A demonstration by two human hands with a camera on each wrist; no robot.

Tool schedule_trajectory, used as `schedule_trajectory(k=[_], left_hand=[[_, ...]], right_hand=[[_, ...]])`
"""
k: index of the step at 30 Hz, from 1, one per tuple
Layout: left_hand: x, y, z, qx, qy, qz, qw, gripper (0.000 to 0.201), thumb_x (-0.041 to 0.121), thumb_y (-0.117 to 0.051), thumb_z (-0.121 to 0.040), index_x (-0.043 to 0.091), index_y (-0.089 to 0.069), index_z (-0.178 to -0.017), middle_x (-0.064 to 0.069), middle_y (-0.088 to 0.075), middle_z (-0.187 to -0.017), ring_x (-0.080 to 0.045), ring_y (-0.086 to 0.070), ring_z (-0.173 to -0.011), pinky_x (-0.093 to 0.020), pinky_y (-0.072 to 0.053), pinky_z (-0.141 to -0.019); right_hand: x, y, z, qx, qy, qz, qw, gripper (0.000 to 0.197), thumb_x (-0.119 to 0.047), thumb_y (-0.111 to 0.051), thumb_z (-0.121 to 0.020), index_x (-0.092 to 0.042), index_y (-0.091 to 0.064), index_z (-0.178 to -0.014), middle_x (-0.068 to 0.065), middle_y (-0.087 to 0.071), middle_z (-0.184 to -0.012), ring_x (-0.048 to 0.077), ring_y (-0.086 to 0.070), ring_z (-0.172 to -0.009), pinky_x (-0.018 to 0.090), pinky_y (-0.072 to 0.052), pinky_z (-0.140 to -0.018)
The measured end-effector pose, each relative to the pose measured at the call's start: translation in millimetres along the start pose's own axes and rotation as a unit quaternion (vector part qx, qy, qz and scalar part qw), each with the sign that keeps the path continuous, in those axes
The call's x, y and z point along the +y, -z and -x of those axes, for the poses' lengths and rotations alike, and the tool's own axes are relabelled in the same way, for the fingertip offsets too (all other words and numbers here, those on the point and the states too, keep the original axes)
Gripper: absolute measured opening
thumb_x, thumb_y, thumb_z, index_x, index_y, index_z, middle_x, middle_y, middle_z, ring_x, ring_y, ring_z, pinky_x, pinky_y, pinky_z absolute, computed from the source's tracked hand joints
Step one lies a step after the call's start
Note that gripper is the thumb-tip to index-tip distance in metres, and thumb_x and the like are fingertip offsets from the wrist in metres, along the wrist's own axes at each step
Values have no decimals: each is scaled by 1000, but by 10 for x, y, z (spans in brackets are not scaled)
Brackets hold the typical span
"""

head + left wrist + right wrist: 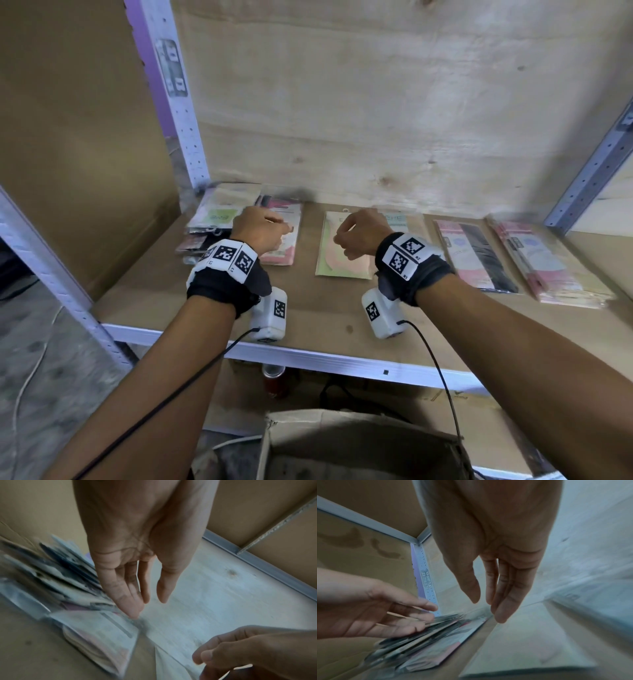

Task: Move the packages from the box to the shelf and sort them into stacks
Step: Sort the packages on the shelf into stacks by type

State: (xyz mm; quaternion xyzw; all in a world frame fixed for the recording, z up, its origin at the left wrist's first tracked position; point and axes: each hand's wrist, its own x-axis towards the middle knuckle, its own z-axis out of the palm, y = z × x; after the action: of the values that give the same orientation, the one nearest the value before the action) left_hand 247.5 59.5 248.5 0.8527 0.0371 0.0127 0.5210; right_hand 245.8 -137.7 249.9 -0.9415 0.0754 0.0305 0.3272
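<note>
So nearest the camera there's the cardboard box [359, 445], sitting below the front edge of the shelf [325, 315], top flaps open; can't see what's left inside. Just above that edge both hands hover over the shelf board. The left hand [258, 231] hangs over the messy pile of packages [219, 222] in the shelf's left rear corner, fingers [132, 601] loosely extended and slightly spread, holding nothing, tips just about at the pile's edge. The right hand [359, 236] floats over the pale green package [342, 250] mid-shelf, fingers [501, 595] straight and close together, also carrying nothing.

Farther right along the shelf lie a pink-and-black stack [476, 255] and a pink stack [544, 263] by the right post.

These look like flat, thin plastic sleeves with card inserts, so probably light, a bit floppy and slippery against each other; that fanned-out pile would slide easily. Best bet seems to be pinching one by a short edge or pressing flat on top to square it. The shelf is rough fibreboard on a perforated metal frame.
</note>
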Motion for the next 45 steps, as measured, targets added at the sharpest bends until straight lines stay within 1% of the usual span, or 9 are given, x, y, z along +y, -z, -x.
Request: schedule_trajectory(k=[8, 11, 14, 21, 23, 27, 35, 41, 45], left_hand=[[-155, 444, -25, 50, 4, 64, 997, 20, 11, -69, -83, 23, -67, -67, -1, -72, -79, -31, -74, -83, -43, -61, -83], [-162, 519, -11, 48, -3, 69, 996, 23, 10, -66, -84, 22, -65, -65, -3, -72, -80, -33, -73, -89, -44, -59, -87], [-164, 581, -5, 44, -9, 60, 997, 16, 10, -65, -85, 21, -67, -75, -10, -75, -97, -33, -71, -99, -43, -56, -94], [-163, 578, 34, 30, 18, 92, 995, 14, 10, -64, -88, 20, -68, -79, -13, -74, -100, -31, -73, -91, -40, -59, -90], [-130, 511, 63, 17, 39, 138, 989, 2, 14, -66, -90, 12, -68, -91, -16, -72, -108, -29, -74, -88, -40, -60, -86], [-29, 365, 143, -59, 64, 254, 963, 46, 30, -70, -91, 5, -57, -127, -14, -61, -123, -25, -73, -91, -29, -62, -71], [126, 159, 335, -194, 75, 419, 884, 81, 47, -78, -70, 8, -49, -136, -22, -61, -127, -34, -72, -102, -36, -61, -75], [72, -1, 346, -170, 41, 399, 900, 36, 20, -68, -92, 6, -58, -124, -20, -71, -114, -31, -74, -97, -27, -60, -70], [62, -97, 324, -140, 33, 369, 918, 20, 9, -57, -96, 1, -62, -114, -19, -73, -108, -24, -75, -87, -27, -60, -67]], right_hand=[[-512, -608, -325, -80, -37, -105, 990, 29, -15, -73, -82, -1, -67, -106, 16, -75, -93, 28, -75, -80, 40, -63, -74], [-622, -732, -427, -95, -78, -87, 989, 39, -20, -81, -78, 3, -62, -104, 12, -72, -65, 27, -71, -61, 39, -62, -65], [-631, -759, -474, -92, -71, -46, 992, 31, -27, -84, -73, -9, -61, -82, 6, -66, -72, 23, -62, -65, 29, -52, -62], [-494, -609, -311, -76, -90, -234, 965, 18, -5, -73, -83, -7, -59, -72, 8, -56, -62, 15, -46, -43, 24, -38, -43], [-417, -473, -173, -47, -67, -293, 953, 16, -2, -71, -83, -7, -60, -73, 10, -58, -68, 16, -47, -46, 23, -39, -43], [-309, -173, 149, 15, 31, -278, 960, 4, -3, -69, -83, -6, -70, -86, 12, -67, -82, 20, -56, -61, 25, -44, -48], [11, 67, 732, 106, 252, -64, 960, 20, -14, -79, -79, -22, -76, -97, -3, -66, -79, 13, -56, -65, 21, -46, -66], [272, 94, 882, 79, 273, -19, 959, 33, -21, -82, -75, -23, -70, -106, 0, -58, -92, 19, -53, -84, 31, -44, -85], [448, 141, 889, 71, 264, -83, 958, 36, -28, -86, -72, -25, -72, -105, -1, -59, -101, 7, -55, -86, 15, -44, -78]])
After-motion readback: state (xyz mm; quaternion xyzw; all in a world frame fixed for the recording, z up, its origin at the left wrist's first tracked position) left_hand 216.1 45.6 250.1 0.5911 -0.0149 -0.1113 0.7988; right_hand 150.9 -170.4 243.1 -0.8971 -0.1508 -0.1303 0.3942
